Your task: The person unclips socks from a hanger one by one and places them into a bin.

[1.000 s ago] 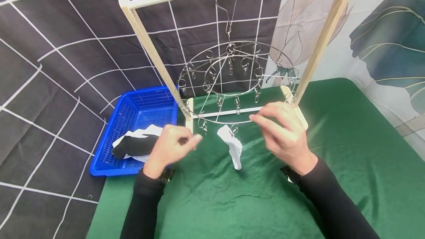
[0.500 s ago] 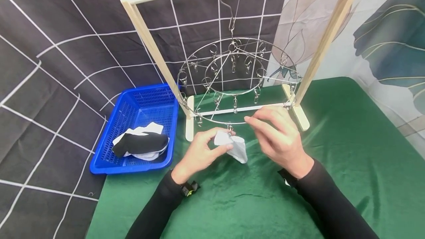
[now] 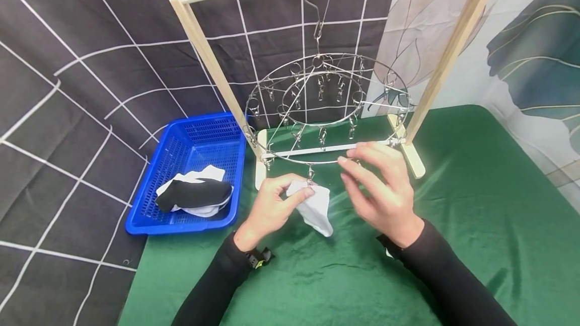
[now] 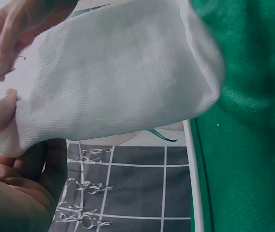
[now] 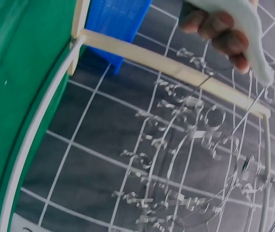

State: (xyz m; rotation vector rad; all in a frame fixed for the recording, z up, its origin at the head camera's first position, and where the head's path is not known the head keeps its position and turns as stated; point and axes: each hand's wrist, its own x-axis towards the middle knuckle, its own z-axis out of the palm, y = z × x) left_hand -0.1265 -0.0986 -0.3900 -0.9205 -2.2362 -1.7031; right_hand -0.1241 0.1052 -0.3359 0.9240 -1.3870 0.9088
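In the head view a round metal clip hanger (image 3: 323, 123) hangs from a wooden rack. A small white sock (image 3: 315, 211) hangs at a clip (image 3: 310, 172) on its front rim. My left hand (image 3: 274, 204) pinches the sock's upper end between thumb and fingers, right beside that clip. Up close in the left wrist view, the ribbed sock (image 4: 123, 72) spreads out flat from the pinch. My right hand (image 3: 382, 190) is at the front right of the rim, fingers loosely bent and fingertips right at the wire. The right wrist view shows the left fingers (image 5: 220, 29) behind the sock.
A blue plastic basket (image 3: 181, 223) stands on the left, with a black sock (image 3: 195, 194) over white cloth inside. The rack's wooden posts (image 3: 213, 67) rise on both sides of the hanger. Green cloth (image 3: 317, 286) covers the table. Dark grid-patterned fabric hangs behind.
My left hand has come right from near the basket and taken hold of the sock's upper end. The sock now spreads wider. My right hand stays near the rim, its fingers slightly more spread.
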